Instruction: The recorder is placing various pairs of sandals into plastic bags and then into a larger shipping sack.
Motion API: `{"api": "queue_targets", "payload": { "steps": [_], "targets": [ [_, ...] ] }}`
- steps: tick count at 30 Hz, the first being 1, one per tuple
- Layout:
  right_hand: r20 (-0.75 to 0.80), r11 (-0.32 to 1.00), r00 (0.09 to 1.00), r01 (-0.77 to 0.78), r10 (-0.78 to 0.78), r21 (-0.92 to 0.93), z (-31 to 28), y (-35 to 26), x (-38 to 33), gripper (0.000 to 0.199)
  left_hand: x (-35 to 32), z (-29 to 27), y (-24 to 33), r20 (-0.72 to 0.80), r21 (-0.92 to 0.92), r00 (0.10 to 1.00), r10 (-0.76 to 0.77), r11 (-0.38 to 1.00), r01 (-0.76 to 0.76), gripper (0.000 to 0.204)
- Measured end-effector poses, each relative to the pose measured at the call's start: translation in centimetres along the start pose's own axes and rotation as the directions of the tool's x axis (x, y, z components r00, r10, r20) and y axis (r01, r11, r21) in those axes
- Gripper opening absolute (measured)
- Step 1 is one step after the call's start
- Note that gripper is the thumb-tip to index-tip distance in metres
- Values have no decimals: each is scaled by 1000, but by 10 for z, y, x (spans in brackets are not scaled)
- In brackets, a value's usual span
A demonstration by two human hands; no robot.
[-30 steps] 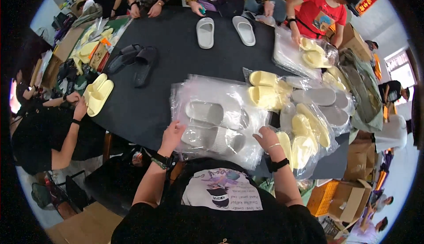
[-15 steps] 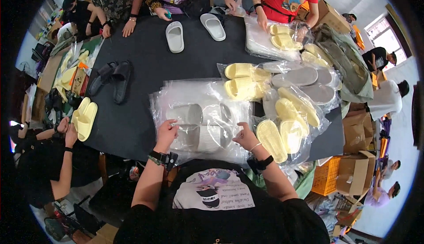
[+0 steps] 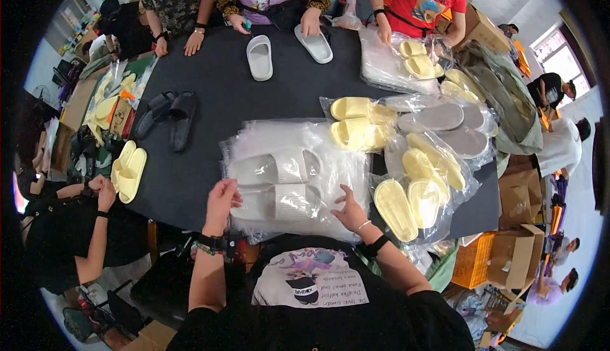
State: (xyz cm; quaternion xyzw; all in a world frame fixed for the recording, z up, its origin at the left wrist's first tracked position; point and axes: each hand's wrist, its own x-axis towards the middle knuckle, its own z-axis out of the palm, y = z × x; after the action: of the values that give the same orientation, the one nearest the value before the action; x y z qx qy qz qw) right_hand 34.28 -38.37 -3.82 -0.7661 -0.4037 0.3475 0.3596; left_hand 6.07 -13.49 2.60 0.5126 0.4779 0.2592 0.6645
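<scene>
A pair of light grey slippers (image 3: 290, 167) lies flat, toes to the right, in a clear plastic bag on a stack of clear bags (image 3: 273, 133) in front of me. My left hand (image 3: 221, 202) is at the left edge of the stack, beside the heel of the nearer slipper; its fingers are loosely bent, with nothing visible in them. Over the right part of the bag, my right hand (image 3: 351, 210) is open, thumb and forefinger apart. Whether the fingertips press on the plastic is hard to see.
Bagged yellow slippers (image 3: 396, 210) and bagged grey slippers (image 3: 438, 116) are heaped at right. Black slippers (image 3: 182, 119) and yellow slippers (image 3: 131, 173) lie at left. Across the black table (image 3: 216, 58), a co-worker's hand touches a loose grey slipper (image 3: 314, 46); a person in red handles bagged slippers.
My left hand has drawn left to the edge of the stack, and my right hand has lowered slightly. Both slippers show more fully. Across the table, a co-worker's hand has come onto a grey slipper.
</scene>
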Motion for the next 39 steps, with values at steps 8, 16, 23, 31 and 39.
{"api": "queue_targets", "payload": {
  "steps": [8,16,23,31,39],
  "targets": [
    [-317,931,943,-27,-96,-363,-27,46,58,40,-6,3,-30,-11,-35,985,-173,984,173,24],
    [-34,858,975,-211,221,-469,-22,50,47,35,-12,0,-17,-69,-83,997,-19,996,13,14],
    [227,868,865,-360,448,-342,-33,33,5,29,-21,-9,-21,-79,-78,995,-69,995,63,14],
    [-264,913,962,-40,-75,-406,-45,-14,56,36,-14,-5,-9,30,-160,981,-193,968,195,22],
    [23,912,921,-389,389,131,-4,14,137,36,-6,3,16,61,-59,980,-192,979,195,35]
  ]
}}
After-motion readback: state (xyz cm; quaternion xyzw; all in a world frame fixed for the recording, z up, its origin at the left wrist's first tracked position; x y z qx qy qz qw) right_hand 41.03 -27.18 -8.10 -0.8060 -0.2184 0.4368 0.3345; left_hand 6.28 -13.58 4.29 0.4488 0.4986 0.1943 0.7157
